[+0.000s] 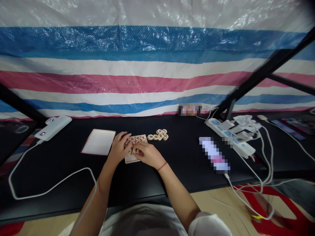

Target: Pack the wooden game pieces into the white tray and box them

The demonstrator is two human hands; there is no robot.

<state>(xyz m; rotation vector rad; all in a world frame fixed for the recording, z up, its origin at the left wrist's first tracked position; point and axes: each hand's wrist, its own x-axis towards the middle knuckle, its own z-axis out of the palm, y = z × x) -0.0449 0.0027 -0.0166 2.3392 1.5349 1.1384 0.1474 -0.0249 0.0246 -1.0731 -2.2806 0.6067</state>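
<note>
A shallow white box [130,160] on the black table holds several round Chinese chess pieces [138,138] with red or dark characters. My left hand [119,146] lies over the box's left side, fingers stretched apart and touching the pieces there. At the front of the pieces, my right hand [149,153] pinches a single Chinese chess piece [136,150] between thumb and fingers; its fingers partly cover the box. Just right of the box, more cream pieces [160,136] lie grouped on the table, some of them stacked.
An open white lid or tray [98,142] lies left of the box. A white power bank [54,128] with a cable sits farther left. Rightward are a blurred phone [214,155] and a power strip [230,137] with tangled cords. Behind hangs a striped plastic sheet [123,82].
</note>
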